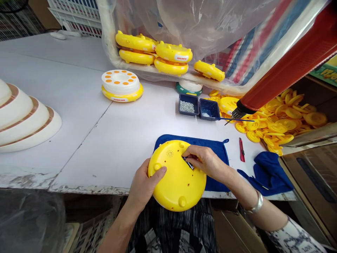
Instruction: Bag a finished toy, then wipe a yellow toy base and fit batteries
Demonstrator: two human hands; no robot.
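A round yellow plastic toy base [173, 179] is held bottom side up, tilted, over the table's front edge. My left hand [146, 181] grips its left rim, with the thumb on the underside near a foot peg. My right hand [204, 160] is closed at the upper right of the base, its fingertips pinched on a dark, silver-ended battery [189, 163] at the compartment opening. The fingers hide part of that opening. Beneath the base lies a blue cloth [214, 151].
A red electric screwdriver [284, 63] hangs at the right, its bit above the table. Two dark trays [188, 104] hold small metal screws. Loose yellow parts [279, 119], a red cutter [242, 150], a crumpled blue cloth [273, 174], white bowls [28, 119] and a finished-looking toy [121, 86] lie around.
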